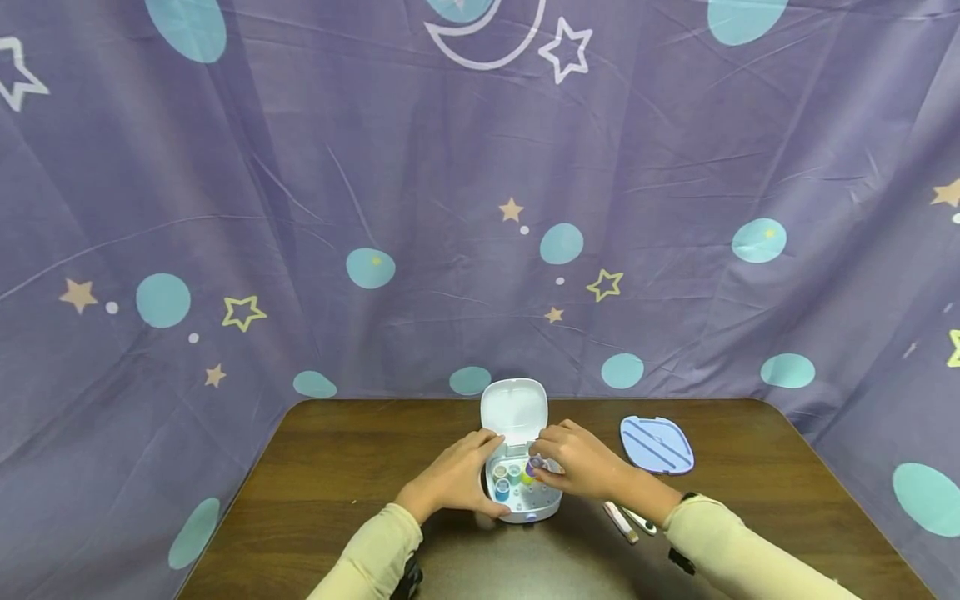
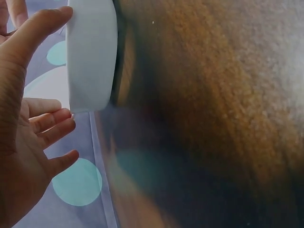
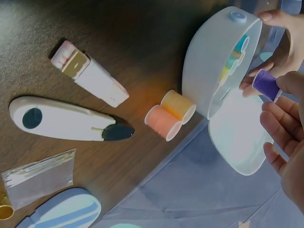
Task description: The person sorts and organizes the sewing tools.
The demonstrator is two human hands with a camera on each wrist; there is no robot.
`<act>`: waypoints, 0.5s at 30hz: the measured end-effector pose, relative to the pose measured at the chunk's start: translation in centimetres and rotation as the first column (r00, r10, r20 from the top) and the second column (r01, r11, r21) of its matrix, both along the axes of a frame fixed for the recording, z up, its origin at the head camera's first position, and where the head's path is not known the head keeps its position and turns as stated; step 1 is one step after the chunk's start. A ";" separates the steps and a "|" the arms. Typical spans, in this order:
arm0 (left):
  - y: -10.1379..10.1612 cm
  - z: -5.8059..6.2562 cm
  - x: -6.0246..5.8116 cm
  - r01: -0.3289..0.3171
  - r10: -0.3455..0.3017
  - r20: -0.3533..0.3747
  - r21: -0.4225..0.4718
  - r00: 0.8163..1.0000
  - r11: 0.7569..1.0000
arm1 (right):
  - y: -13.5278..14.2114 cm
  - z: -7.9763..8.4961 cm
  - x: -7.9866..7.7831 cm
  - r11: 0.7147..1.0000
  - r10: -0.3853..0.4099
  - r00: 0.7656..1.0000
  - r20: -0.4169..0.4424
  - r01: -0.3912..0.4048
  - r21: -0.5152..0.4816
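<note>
A white sewing box [image 1: 531, 510] stands on the table with its lid [image 1: 514, 410] raised. My left hand [image 1: 453, 475] holds the box by its left side, thumb at the front corner and fingers toward the back. Over the right part of the box, my right hand [image 1: 581, 460] pinches a purple thread spool [image 3: 267, 86] between thumb and fingers. Inside the box, spools stand on a pegged base: a blue one [image 1: 502, 490], a pale green one [image 1: 514, 474], a beige one [image 1: 500, 472] and a yellow one [image 1: 527, 476].
Right of the box lie two orange thread spools [image 3: 178, 105], a white tool with a dark tip [image 3: 61, 118], and a white stick with a pink end [image 3: 102, 83]. Farther off are a bag of needles [image 3: 42, 175], a gold thimble [image 3: 4, 210] and a blue tray [image 1: 656, 444].
</note>
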State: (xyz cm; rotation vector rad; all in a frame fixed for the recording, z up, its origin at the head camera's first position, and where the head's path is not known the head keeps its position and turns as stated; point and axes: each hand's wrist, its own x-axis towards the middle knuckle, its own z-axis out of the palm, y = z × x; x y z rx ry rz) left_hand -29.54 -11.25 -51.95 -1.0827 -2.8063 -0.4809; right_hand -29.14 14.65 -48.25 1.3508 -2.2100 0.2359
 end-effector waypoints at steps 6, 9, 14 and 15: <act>0.0 0.1 -0.1 -0.009 0.009 0.016 -0.020 1.000 1.000 | -0.6 -0.4 0.0 0.999 0.032 0.999 -0.008 -0.032 0.019; 0.1 0.2 -0.1 -0.005 0.006 0.028 -0.027 1.000 1.000 | -0.9 -0.4 0.1 0.999 0.035 0.999 0.000 -0.035 0.040; 0.3 0.4 -0.1 0.000 0.001 0.050 -0.015 0.999 1.000 | -1.3 -0.3 0.2 0.995 0.029 0.999 0.013 -0.031 0.094; 0.3 0.4 -0.1 -0.001 0.002 0.056 -0.012 0.998 1.000 | -1.4 -0.3 0.1 0.994 0.029 0.999 0.015 -0.030 0.107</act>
